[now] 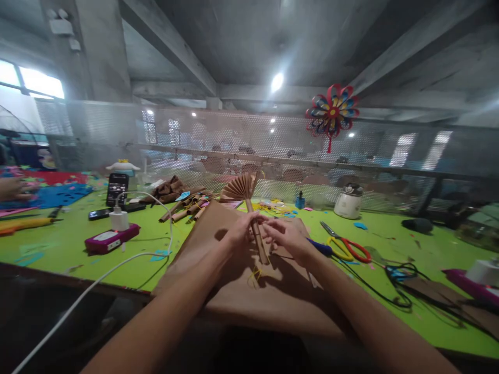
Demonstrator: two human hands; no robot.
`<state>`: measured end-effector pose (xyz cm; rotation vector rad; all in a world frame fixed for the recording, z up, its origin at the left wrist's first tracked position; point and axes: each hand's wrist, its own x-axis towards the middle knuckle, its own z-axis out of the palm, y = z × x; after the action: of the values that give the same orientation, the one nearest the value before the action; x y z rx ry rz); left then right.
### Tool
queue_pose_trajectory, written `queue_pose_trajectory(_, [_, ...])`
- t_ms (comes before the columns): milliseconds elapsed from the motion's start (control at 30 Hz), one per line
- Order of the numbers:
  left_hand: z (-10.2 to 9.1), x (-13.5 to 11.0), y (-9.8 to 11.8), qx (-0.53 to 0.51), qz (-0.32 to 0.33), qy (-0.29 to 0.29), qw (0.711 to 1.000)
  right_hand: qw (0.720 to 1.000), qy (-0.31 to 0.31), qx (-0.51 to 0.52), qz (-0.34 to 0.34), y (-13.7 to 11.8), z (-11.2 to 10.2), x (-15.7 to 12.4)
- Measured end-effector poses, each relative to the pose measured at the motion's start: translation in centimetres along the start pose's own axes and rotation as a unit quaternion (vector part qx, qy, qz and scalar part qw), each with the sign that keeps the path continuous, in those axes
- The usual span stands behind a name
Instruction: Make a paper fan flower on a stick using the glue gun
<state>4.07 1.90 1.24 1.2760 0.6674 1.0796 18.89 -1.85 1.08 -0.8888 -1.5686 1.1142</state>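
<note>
A brown folded-paper fan stands tilted in front of me, its pleats spread at the top of a rolled paper handle. My left hand is closed around the upper part of the handle. Close on the handle's other side is my right hand, its fingers bent and pressed together at the tips; whatever is between them is too small to make out. Yellow thread lies near the handle's lower end. Beneath both hands is a large brown paper sheet or board.
Scissors and a blue-handled tool lie at right. Behind are brown paper rolls, a blue bottle and a white jar. A white cable runs from a purple power strip. Another person's hand is far left.
</note>
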Motion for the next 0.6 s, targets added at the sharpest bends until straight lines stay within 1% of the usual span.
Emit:
queue_pose_trajectory(133, [0.2, -0.3, 0.1, -0.016, -0.017, 0.014, 1.0, 0.998, -0.061, 0.01, 0.01, 0.4, 1.5, -0.4])
queue_pose_trajectory(233, [0.8, -0.8, 0.6, -0.025, -0.022, 0.013, 0.999, 0.996, -0.06, 0.055, 0.039, 0.6, 1.9, -0.4])
queue_pose_trajectory(333, [1.0, -1.2, 0.9, -0.061, -0.016, -0.008, 0.998, 0.992, -0.062, 0.101, 0.042, 0.8, 1.6, -0.3])
queue_pose_trajectory(467, [0.5, -1.2, 0.9, -0.096, 0.015, -0.022, 0.995, 0.987, -0.093, 0.124, 0.045, 1.0, 1.2, -0.2])
queue_pose_trajectory(600, [-0.2, -0.7, 0.5, -0.105, 0.02, -0.031, 0.994, 0.988, -0.086, 0.12, 0.051, 1.2, 1.3, -0.2])
